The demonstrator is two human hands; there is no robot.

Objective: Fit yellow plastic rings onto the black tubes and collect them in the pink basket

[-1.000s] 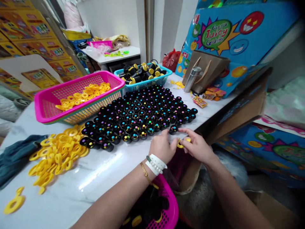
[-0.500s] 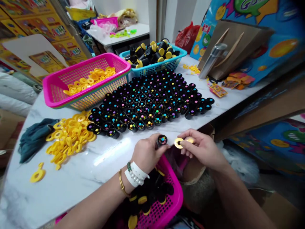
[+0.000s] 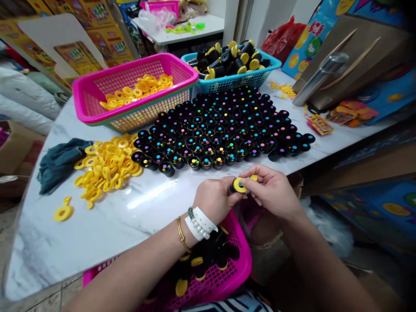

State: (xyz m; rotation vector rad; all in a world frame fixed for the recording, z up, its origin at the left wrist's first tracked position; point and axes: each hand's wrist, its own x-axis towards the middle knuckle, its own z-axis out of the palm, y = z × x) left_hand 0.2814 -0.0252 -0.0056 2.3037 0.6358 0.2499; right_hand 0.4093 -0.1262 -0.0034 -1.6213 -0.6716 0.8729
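Observation:
My left hand (image 3: 214,197) is closed round a small black cup (image 3: 232,188) near the table's front edge. In my right hand (image 3: 271,188) is a yellow ring cap (image 3: 238,185), its ring lying against the cup's mouth and a blue dot showing through the hole. Whether the ring is seated on the rim I cannot tell. Beyond my hands, many open black cups (image 3: 206,161) with coloured bits inside stand in tight rows. To the left lies a heap of loose yellow ring caps (image 3: 108,167), with a single ring cap (image 3: 63,212) apart from it.
A pink basket (image 3: 243,260) of yellow-capped black cups sits below the table edge. On the marble-look table (image 3: 107,242) stand a pink basket (image 3: 81,108) of ring caps, a blue basket (image 3: 273,65) of capped cups, a dark cloth (image 3: 60,162) and a silver flask (image 3: 320,80).
My right hand has brought the yellow ring cap left onto the mouth of the black cup. The two hands, apart before, now meet. The view has shifted slightly.

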